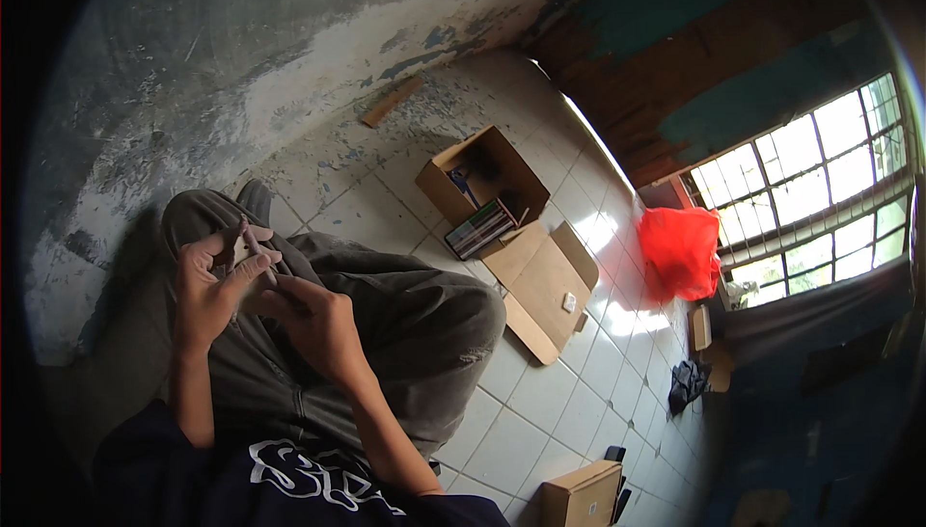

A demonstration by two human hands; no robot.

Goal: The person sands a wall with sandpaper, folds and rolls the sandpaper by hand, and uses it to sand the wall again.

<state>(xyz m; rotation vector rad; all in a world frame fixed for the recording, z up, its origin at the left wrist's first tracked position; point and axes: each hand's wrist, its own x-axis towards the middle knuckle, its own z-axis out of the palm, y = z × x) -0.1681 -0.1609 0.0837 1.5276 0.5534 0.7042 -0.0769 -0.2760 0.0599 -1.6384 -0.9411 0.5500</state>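
Head view: the person sits cross-legged on the white tiled floor (540, 402), both hands raised over the lap. The left hand (207, 286) is curled around a small pale object (243, 249) (too small and blurred to name more closely), thumb and forefinger pinching its upper end, with a thin stick-like part poking up above the fingers. The right hand (313, 320) sits just beside it, fingers bent inward and touching the object's lower side; whether it actually grips it I cannot tell.

To do this fiddly two-handed work well, I would judge that the left hand should stay the steady holder while the right does the fine moves, with elbows kept close and the piece held low over the grey trousers (405, 324) so that a slip lands in the lap.

Room is tight on the person's left, where the peeling wall (193, 64) stands near the knee. To the right the floor is freer: an open cardboard box (482, 185) with flat packs stacked at its edge lies near the right knee, its flap (545, 286) spread across the tiles. A red plastic bag (680, 252) sits well apart by the barred window (820, 189), and a smaller cardboard box (584, 493) lies near the lower edge.
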